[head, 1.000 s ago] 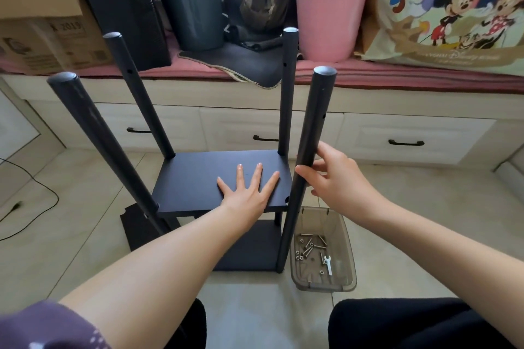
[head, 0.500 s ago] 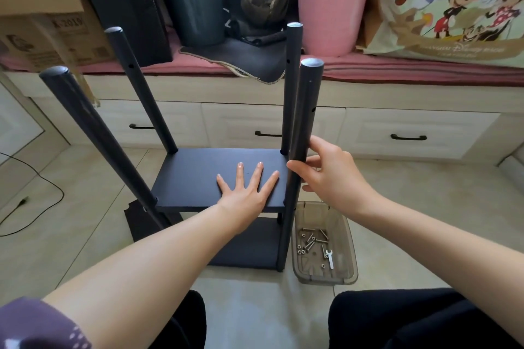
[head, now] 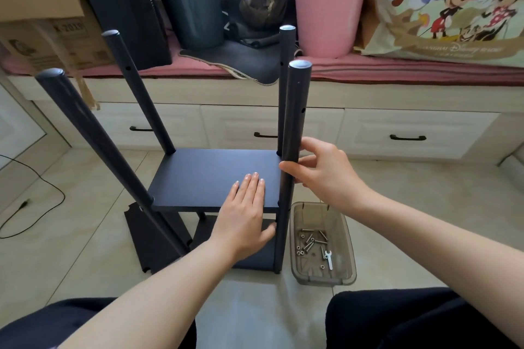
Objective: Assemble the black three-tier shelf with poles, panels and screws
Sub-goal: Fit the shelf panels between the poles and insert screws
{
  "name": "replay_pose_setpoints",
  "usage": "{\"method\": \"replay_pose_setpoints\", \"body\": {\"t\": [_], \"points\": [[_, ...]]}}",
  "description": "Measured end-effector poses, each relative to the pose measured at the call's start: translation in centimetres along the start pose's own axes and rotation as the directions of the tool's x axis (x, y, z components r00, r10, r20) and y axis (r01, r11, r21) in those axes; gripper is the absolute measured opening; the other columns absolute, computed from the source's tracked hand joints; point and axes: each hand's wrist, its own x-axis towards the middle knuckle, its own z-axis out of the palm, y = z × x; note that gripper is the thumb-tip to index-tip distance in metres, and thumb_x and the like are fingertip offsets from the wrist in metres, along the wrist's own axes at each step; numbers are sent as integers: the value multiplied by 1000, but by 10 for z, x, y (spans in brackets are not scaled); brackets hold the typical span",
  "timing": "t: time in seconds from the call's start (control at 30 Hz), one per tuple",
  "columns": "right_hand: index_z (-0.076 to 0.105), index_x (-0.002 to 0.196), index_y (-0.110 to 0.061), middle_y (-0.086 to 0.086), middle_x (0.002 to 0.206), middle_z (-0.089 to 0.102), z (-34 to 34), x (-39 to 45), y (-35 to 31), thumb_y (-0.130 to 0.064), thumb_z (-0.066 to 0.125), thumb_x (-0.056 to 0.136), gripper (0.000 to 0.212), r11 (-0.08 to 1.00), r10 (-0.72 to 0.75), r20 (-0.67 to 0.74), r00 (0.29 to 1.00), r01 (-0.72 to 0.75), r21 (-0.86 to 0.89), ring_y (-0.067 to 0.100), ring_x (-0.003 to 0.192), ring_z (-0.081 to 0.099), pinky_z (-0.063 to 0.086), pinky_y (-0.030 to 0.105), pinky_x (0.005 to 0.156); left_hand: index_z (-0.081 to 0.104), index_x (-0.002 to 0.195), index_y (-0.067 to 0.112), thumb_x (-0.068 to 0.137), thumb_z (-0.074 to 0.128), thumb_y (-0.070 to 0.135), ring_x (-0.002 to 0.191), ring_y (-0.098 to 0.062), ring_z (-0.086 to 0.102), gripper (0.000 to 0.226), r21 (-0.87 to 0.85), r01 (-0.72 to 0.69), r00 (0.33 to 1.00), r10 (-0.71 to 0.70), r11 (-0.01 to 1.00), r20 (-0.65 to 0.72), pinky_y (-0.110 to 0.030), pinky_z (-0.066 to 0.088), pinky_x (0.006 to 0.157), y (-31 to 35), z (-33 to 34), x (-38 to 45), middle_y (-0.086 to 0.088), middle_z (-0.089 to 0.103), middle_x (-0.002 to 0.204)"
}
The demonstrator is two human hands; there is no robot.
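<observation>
A half-built black shelf stands on the tiled floor with several upright black poles. Its middle panel sits between them, above a bottom panel. My left hand lies on the panel's near right corner, fingers straight and together, thumb down at the panel's edge beside the pole. My right hand grips the near right pole just above the panel. A spare black panel lies flat on the floor at the shelf's left.
A clear brown plastic box with screws and a small wrench sits right of the shelf. Behind are white drawers under a bench holding a pink bucket, a dark bin and cardboard boxes. A black cable lies at left.
The near right pole has swung from a rightward lean to nearly upright against the panel corner. My left hand slid toward the panel's near edge and its spread fingers closed together.
</observation>
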Motion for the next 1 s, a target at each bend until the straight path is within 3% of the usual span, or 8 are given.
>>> {"method": "replay_pose_setpoints", "body": {"t": [0.13, 0.3, 0.37, 0.6, 0.77, 0.87, 1.0], "points": [[68, 103, -15, -2, 93, 75, 0, 2, 3, -28, 77, 84, 25, 999, 29, -20, 999, -28, 37, 9, 87, 72, 59, 37, 85, 10, 159, 3, 89, 28, 77, 155, -27, 1, 104, -5, 97, 993, -97, 995, -59, -39, -2, 125, 12, 6, -1, -14, 5, 167], [65, 99, -17, -4, 89, 76, 0, 5, 7, -30, 80, 81, 27, 996, 59, -19, 998, -57, 67, 7, 84, 73, 59, 37, 86, 47, 146, -1, 85, 28, 78, 144, -31, 40, 101, -24, 184, 970, -185, 983, -156, -46, 31, 118, 25, 4, 0, -17, 44, 153], [66, 99, -16, -2, 89, 76, 0, 5, 7, -31, 80, 81, 27, 996, 56, -9, 998, -55, 69, 10, 86, 73, 59, 39, 85, 54, 141, 0, 86, 32, 76, 139, -31, 47, 96, -45, 199, 958, -204, 979, -200, -48, 36, 114, 27, 5, 1, -17, 50, 148], [66, 101, -15, 2, 93, 75, 0, 8, 10, -34, 79, 81, 30, 986, 108, 5, 994, -108, 124, 16, 90, 72, 58, 42, 86, 60, 136, 5, 87, 38, 71, 137, -34, 50, 86, -70, 268, 919, -277, 961, -282, -50, 40, 110, 35, 11, 9, -15, 55, 145], [64, 111, -19, -2, 102, 74, -10, 13, 19, -23, 76, 85, 29, 974, 134, 105, 985, -150, 168, 8, 94, 71, 60, 34, 85, 62, 134, 5, 87, 41, 70, 137, -32, 50, 83, -82, 260, 892, -272, 962, -362, -49, 40, 110, 31, 17, 15, -15, 56, 144], [59, 118, -20, -5, 101, 75, -22, 13, 40, -17, 73, 88, 33, 967, 162, 164, 973, -190, 172, 7, 94, 71, 60, 31, 81, 63, 133, 5, 86, 43, 70, 137, -31, 51, 82, -79, 254, 875, -264, 964, -407, -48, 39, 111, 28, 23, 17, -14, 57, 143], [63, 108, -17, 1, 97, 76, -31, 6, 96, -11, 70, 89, 21, 928, 298, 202, 933, -333, 167, 12, 93, 73, 60, 32, 83, 63, 132, 6, 86, 48, 69, 136, -31, 51, 80, -57, 251, 857, -249, 966, -450, -46, 35, 111, 24, 28, 23, -12, 60, 141]]}}
